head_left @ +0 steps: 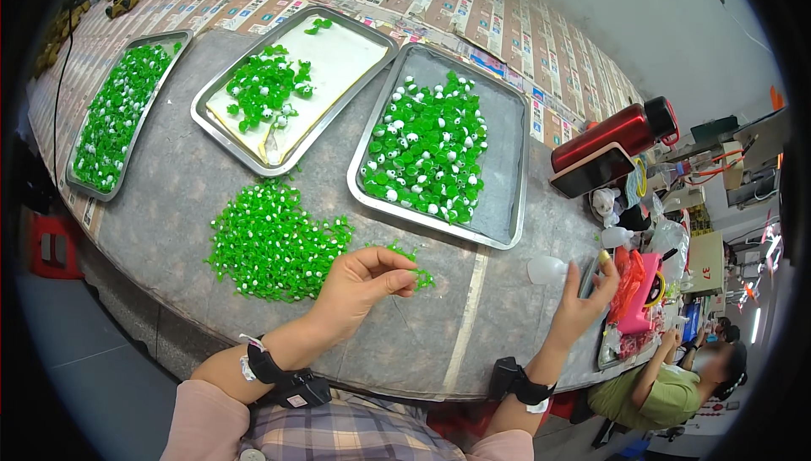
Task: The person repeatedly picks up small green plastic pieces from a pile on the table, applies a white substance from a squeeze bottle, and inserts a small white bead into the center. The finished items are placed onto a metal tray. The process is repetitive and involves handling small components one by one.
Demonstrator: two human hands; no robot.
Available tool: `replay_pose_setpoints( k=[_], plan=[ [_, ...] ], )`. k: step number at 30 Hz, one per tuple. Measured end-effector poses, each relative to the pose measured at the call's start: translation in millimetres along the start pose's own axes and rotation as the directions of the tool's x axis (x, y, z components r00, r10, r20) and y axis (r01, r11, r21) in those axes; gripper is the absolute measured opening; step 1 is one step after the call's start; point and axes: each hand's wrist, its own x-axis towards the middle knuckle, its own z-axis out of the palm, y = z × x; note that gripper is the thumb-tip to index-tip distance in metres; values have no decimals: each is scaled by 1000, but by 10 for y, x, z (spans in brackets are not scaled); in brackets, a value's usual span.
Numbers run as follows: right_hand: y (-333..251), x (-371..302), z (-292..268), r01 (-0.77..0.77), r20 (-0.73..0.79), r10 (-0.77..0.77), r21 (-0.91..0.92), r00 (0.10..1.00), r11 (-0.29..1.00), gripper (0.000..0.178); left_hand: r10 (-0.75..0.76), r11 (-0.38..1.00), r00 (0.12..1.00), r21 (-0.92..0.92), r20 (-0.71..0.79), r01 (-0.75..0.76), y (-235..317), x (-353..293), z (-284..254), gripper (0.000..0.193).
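My left hand (361,286) is over the right edge of a loose pile of small green plastic pieces with white dots (274,241). Its thumb and forefinger are pinched together; whatever is between them is too small to make out. On the right, my right hand (581,302) is raised with thumb and fingers apart, and I see nothing held in it. One fingertip there looks yellowish. Beside its thumb is a small whitish translucent bottle (547,270). Beyond the pile, a metal tray (503,182) holds many green pieces with white ball-like heads (431,149).
A white-lined tray (338,51) and a narrow tray (93,191) hold more green pieces. At right stand a red flask (604,140), a phone-like dark slab (591,171) and a pink container (639,296). A person in green (667,393) sits further right.
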Motion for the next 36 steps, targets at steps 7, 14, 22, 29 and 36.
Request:
replay_pose_setpoints(
  k=[7,14,22,29,36],
  plan=[
    [-781,114,598,73,563,-300,391,770,918,16,12,1000,1000,-26,16,-11,4,9,-1,8],
    [-939,130,677,-126,646,-273,500,713,857,13,-18,998,999,-63,45,21,45,-15,-39,8],
    [-975,-363,301,-793,814,-257,572,520,209,22,-93,981,990,-157,107,110,11,-26,-19,11],
    [-920,-455,251,-787,802,-167,596,574,158,18,-96,991,994,-90,54,100,14,-7,2,11],
    [-897,-477,290,-737,763,-189,647,619,196,18,-41,999,997,-14,61,42,-13,6,1,11]
  ],
)
